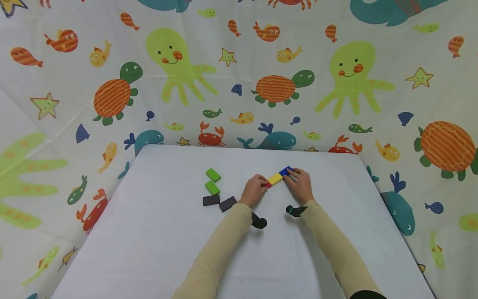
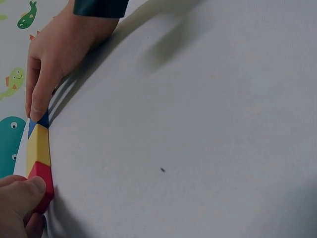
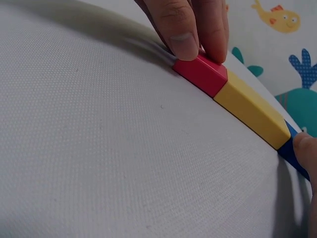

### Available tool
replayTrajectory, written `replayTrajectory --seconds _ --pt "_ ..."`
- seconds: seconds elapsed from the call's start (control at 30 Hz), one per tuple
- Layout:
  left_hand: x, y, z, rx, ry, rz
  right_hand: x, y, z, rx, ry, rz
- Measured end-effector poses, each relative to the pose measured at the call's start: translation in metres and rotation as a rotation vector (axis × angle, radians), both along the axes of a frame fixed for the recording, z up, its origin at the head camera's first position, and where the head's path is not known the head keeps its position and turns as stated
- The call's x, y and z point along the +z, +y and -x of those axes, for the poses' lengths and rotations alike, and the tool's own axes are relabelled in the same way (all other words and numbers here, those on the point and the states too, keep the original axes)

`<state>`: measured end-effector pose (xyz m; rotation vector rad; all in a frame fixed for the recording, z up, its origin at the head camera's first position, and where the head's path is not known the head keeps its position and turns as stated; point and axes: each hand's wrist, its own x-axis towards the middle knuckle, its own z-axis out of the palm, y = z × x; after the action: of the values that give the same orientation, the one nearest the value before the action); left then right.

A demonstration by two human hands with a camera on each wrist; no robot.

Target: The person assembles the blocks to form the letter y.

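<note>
Yellow block on a white table

Sea-animal sheeting hangs beyond the yellow block. Two green blocks and two dark blocks lie to its left. Your left hand pinches the red block, which touches the yellow block's left end; your right hand pinches the blue block, touching the opposite end. Your fingers, drawn close on both, partly hide them.

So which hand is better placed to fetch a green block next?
Probably the left hand: it holds the red block, nearer the green blocks; the right hand, on the blue block, is farther.
</note>
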<state>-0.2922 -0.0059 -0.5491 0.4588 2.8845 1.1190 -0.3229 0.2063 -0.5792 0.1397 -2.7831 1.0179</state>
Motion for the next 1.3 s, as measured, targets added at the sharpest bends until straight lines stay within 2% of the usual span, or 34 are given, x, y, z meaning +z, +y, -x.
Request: replayTrajectory --seconds 0.23,0.37,0.53,0.7,0.93,1.3 --pt "0.001 0.0 0.0 -0.001 -0.018 0.001 -0.002 0.001 0.0 0.005 0.015 0.001" --pt "0.002 0.0 -0.002 -0.005 -0.004 0.001 -0.001 0.0 0.0 -0.005 0.007 0.019" --pt "0.003 0.0 -0.005 -0.002 0.004 -0.001 0.002 -0.005 -0.002 -0.053 -0.012 0.04" --pt "0.001 0.001 -0.003 0.005 -0.009 -0.013 0.005 -0.011 -0.002 -0.117 -0.008 0.031" --pt "-0.001 0.0 0.0 -0.003 0.06 0.048 0.003 -0.014 0.001 -0.156 0.014 0.044" --pt "-0.001 0.0 -0.002 0.007 0.014 0.005 0.004 -0.015 0.0 -0.159 -0.004 0.047"
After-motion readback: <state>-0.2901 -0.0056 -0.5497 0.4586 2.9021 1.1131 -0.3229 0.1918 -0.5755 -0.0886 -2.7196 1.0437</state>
